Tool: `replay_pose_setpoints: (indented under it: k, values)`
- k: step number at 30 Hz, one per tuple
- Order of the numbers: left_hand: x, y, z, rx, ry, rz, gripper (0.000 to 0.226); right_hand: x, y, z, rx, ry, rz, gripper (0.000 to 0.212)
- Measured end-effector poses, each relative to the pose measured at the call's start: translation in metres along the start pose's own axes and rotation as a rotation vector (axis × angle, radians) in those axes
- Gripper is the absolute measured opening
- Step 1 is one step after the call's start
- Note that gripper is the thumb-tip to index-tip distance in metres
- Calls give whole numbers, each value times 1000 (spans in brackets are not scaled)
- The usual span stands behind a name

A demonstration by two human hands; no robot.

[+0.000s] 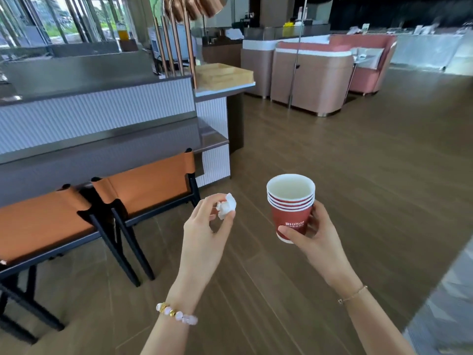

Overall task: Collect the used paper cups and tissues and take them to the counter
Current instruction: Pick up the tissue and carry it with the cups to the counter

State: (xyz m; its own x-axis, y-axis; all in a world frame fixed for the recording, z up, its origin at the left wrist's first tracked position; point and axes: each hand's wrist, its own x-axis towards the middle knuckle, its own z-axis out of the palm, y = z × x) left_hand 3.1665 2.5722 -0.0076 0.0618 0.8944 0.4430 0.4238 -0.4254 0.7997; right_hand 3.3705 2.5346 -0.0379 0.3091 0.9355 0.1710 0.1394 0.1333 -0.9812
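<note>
Right, carry leg: both loads are in hand and off any surface, over the floor [345,175]. Right hand [316,235] holds the cups [290,210], a nested red stack with about four rims showing, upright, mouth up. The top one looks empty or close to it; can't tell for the ones under it. Its fingers [319,212] and thumb curl round the lower half of the outer cup, so the grip sits low and the stack rises above it. Left hand [204,228] pinches the tissue [226,206], a crumpled white wad, between thumb and fingertips; nothing else in that hand. Hands are apart, tissue and cups don't touch. The counter [102,140] runs along the left with two orange stools [146,180] tucked against it; a higher ledge behind carries a wooden tray [222,73]. Which counter the task means I can't tell; the near one is my guess. To do this well: hold the stack vertical and don't squeeze hard, since a paper wall buckles and nested cups can pop apart or dribble dregs. A low grip means top-heavy, so no swinging on the turn left. Optionally drop the tissue into the top cup: that frees a hand and stops the wad slipping out of a light pinch. Approach past the stool end, not over the seats. Set the stack base-flat well in from the edge, let go only once it stands, then lay the tissue beside it.
</note>
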Motion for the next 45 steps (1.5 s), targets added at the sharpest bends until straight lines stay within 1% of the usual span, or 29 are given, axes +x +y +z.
replay_pose_setpoints:
  k: [6,12,16,21,25,29,32,37,41,43,45]
  values:
    - [83,-19,51,4,-14,21,25,84,6,-14,-42,38,-12,66]
    - [156,-39,106,-56,-71,52,26,157,22,-29,-67,105,11,63]
    - [208,-59,144,-82,-127,87,34,210,40,-36,-75,159,28,61]
    - [295,-83,196,-111,-187,139,36,294,61,-42,-89,229,28,62]
    - [378,-95,232,-131,-212,183,34,374,66,-43,-109,279,23,61]
    - [450,-108,265,-159,-240,236,37,447,71,-46,-113,340,13,60]
    - [490,-118,290,-180,-267,245,31,491,78,-49,-115,372,12,60]
    - [550,-129,333,-191,-292,275,40,560,91,-58,-95,403,10,62]
    - [601,-137,378,-171,-292,289,43,620,108,-76,-80,404,12,62]
    - [629,-141,404,-177,-279,292,41,656,118,-88,-81,407,14,63]
    - [660,-146,433,-177,-277,289,34,695,129,-101,-74,410,13,63]
